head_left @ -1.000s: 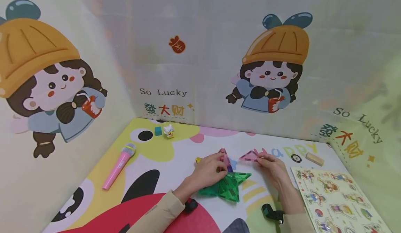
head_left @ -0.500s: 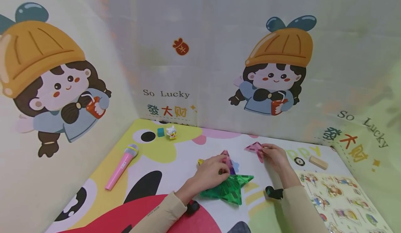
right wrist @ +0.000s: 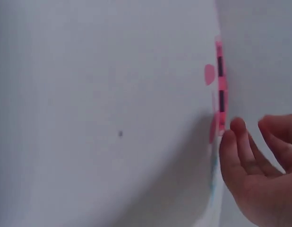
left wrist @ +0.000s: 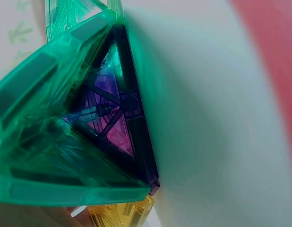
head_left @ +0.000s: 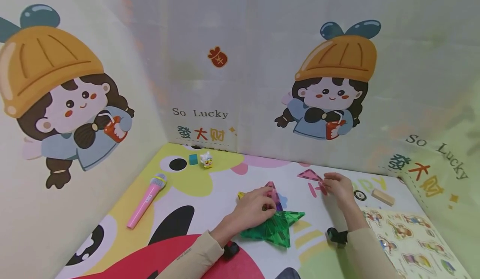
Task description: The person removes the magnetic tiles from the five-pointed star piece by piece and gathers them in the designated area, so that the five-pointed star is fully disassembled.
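Observation:
In the head view my left hand [head_left: 256, 206] bends its fingers over a build of see-through magnetic tiles and holds it. Green triangular tiles [head_left: 277, 229] form a star-like spread in front, a pink tile [head_left: 275, 193] rises behind the fingers, and a bit of yellow tile [head_left: 241, 195] shows at left. The left wrist view has a dark purple triangular tile [left wrist: 142, 142] among the green ones; most of that hand is hidden there. A loose pink triangular tile [head_left: 310, 174] lies flat at the back, just beyond the fingertips of my right hand [head_left: 340, 189], whose thumb and fingers stand apart.
A pink toy microphone [head_left: 147, 200] lies at left. A teal cube [head_left: 193, 159] and small figurine [head_left: 206, 160] stand at the back. At right are a black disc [head_left: 360, 195], a wooden block [head_left: 383, 197] and a picture board [head_left: 408, 237].
My right hand carried the pink triangular tile back and to the right, laid it down and let go. My left hand stayed on the tile build. The head view shifted slightly.

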A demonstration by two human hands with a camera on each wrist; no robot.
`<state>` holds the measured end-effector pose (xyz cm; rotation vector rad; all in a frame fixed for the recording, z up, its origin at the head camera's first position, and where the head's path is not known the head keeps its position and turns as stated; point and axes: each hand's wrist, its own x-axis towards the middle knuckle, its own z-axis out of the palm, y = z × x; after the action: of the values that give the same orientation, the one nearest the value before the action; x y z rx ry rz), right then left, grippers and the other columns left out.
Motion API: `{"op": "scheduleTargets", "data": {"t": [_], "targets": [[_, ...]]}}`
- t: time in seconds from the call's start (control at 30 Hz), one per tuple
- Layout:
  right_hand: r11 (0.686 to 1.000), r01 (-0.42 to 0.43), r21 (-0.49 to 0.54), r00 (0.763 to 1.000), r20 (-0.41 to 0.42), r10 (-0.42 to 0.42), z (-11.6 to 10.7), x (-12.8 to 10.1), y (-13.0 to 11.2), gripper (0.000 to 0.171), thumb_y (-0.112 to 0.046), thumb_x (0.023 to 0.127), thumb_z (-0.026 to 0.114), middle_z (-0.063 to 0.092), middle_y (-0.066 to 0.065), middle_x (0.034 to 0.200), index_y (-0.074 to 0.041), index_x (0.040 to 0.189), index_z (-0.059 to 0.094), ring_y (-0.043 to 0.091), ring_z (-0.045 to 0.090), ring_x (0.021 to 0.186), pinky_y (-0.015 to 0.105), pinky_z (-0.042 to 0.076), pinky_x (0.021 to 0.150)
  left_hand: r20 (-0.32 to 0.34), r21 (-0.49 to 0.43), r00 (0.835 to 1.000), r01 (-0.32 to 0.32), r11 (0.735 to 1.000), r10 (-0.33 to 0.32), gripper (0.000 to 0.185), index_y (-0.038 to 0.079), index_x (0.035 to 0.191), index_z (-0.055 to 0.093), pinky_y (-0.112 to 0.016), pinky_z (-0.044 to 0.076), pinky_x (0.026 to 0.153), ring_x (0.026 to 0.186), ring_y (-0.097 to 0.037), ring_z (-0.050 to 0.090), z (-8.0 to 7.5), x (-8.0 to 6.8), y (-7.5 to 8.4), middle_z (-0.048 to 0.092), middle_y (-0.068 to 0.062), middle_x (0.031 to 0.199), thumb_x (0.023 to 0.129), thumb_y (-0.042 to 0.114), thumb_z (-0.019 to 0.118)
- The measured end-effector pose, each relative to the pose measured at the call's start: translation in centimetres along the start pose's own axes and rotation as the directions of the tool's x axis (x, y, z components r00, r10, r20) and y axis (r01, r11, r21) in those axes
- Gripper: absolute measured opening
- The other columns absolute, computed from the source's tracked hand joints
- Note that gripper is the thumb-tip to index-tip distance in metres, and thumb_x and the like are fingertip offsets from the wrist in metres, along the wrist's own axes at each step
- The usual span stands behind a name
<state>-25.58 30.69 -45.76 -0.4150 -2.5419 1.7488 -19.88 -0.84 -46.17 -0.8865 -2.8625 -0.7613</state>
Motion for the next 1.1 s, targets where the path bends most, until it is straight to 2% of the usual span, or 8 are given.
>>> {"op": "scheduleTargets", "data": {"t": [0.13, 0.27, 0.63, 0.7, 0.83, 0.9, 0.97, 1.1], "targets": [[0.999, 0.044, -0.013, 0.984, 0.174, -0.041, 0.1, -2.5, -0.3, 0.043, -0.017, 0.1, 0.058, 0.074, 0.005, 0.105, 0.009, 0.133, 0.052, 0.005, 0.07, 0.086, 0.025, 0.057, 0.077, -0.006, 0.002, 1.0, -0.012, 1.0, 0.012, 0.011, 0.033, 0.098, 0.077, -0.045, 0.045, 0.109, 0.136, -0.02, 0.05, -0.1, -0.1, -0.1, 0.051, 0.0, 0.15, 0.094, 0.034, 0.066], [0.997, 0.075, -0.03, 0.943, 0.328, -0.061, 0.9, -5.0, -0.3, 0.043, -0.02, 0.098, 0.061, 0.07, 0.015, 0.119, 0.008, 0.131, 0.056, 0.01, 0.069, 0.097, 0.028, 0.057, 0.082, -0.008, -0.003, 1.0, -0.019, 1.0, 0.019, 0.011, 0.032, 0.098, 0.077, -0.045, 0.045, 0.109, 0.137, -0.02, 0.049, -0.1, -0.1, 0.0, 0.051, 0.0, 0.149, 0.093, 0.034, 0.067], [0.993, 0.109, 0.055, 0.844, 0.522, -0.121, 2.4, -7.3, -0.4, 0.047, -0.026, 0.1, 0.058, 0.064, 0.024, 0.127, 0.006, 0.134, 0.054, 0.012, 0.069, 0.102, 0.031, 0.055, 0.09, -0.007, -0.009, 1.0, 0.012, 1.0, -0.012, 0.012, 0.032, 0.098, 0.077, -0.048, 0.044, 0.109, 0.139, -0.021, 0.048, -0.7, -0.1, -0.3, 0.051, 0.001, 0.15, 0.093, 0.035, 0.067], [0.991, 0.117, 0.071, 0.811, 0.569, -0.137, 2.5, -7.4, -0.3, 0.046, -0.027, 0.101, 0.056, 0.064, 0.021, 0.128, 0.006, 0.133, 0.054, 0.015, 0.069, 0.102, 0.032, 0.054, 0.09, -0.009, -0.01, 1.0, 0.011, 1.0, -0.011, 0.011, 0.032, 0.097, 0.077, -0.048, 0.044, 0.109, 0.138, -0.022, 0.048, -0.7, 0.0, -0.4, 0.051, 0.001, 0.15, 0.093, 0.035, 0.067], [0.981, 0.148, 0.123, 0.71, 0.678, -0.192, 2.7, -7.7, 0.5, 0.042, -0.023, 0.104, 0.05, 0.065, 0.018, 0.126, 0.007, 0.133, 0.054, 0.026, 0.07, 0.104, 0.034, 0.055, 0.091, -0.004, -0.019, 1.0, -0.002, 1.0, 0.002, 0.011, 0.031, 0.096, 0.077, -0.049, 0.044, 0.109, 0.138, -0.022, 0.048, -0.3, 0.0, -0.3, 0.052, 0.0, 0.149, 0.093, 0.035, 0.067], [0.976, 0.168, 0.138, 0.674, 0.707, -0.216, 2.7, -8.0, 0.9, 0.04, -0.019, 0.104, 0.05, 0.065, 0.022, 0.125, 0.007, 0.134, 0.054, 0.027, 0.071, 0.104, 0.034, 0.056, 0.091, -0.002, -0.019, 1.0, -0.008, 1.0, 0.008, 0.01, 0.031, 0.096, 0.077, -0.05, 0.044, 0.108, 0.138, -0.023, 0.049, -0.2, 0.0, -0.1, 0.052, -0.001, 0.149, 0.093, 0.035, 0.067], [0.974, 0.187, 0.131, 0.672, 0.706, -0.224, 2.8, -8.3, 1.0, 0.037, -0.016, 0.102, 0.054, 0.067, 0.025, 0.12, 0.006, 0.131, 0.057, 0.025, 0.071, 0.101, 0.033, 0.056, 0.089, 0.0, -0.017, 1.0, -0.007, 1.0, 0.007, 0.01, 0.031, 0.096, 0.077, -0.05, 0.044, 0.108, 0.138, -0.023, 0.049, -0.2, -0.1, 0.0, 0.052, -0.001, 0.149, 0.093, 0.035, 0.067], [0.976, 0.198, 0.085, 0.745, 0.634, -0.207, 3.3, -8.8, 0.9, 0.033, -0.016, 0.096, 0.064, 0.073, 0.021, 0.104, 0.008, 0.118, 0.065, 0.017, 0.072, 0.09, 0.031, 0.057, 0.081, 0.002, -0.019, 1.0, 0.0, 1.0, 0.001, 0.011, 0.031, 0.096, 0.077, -0.051, 0.044, 0.108, 0.138, -0.023, 0.049, -0.1, -0.2, 0.1, 0.052, -0.002, 0.149, 0.093, 0.035, 0.068]]}}
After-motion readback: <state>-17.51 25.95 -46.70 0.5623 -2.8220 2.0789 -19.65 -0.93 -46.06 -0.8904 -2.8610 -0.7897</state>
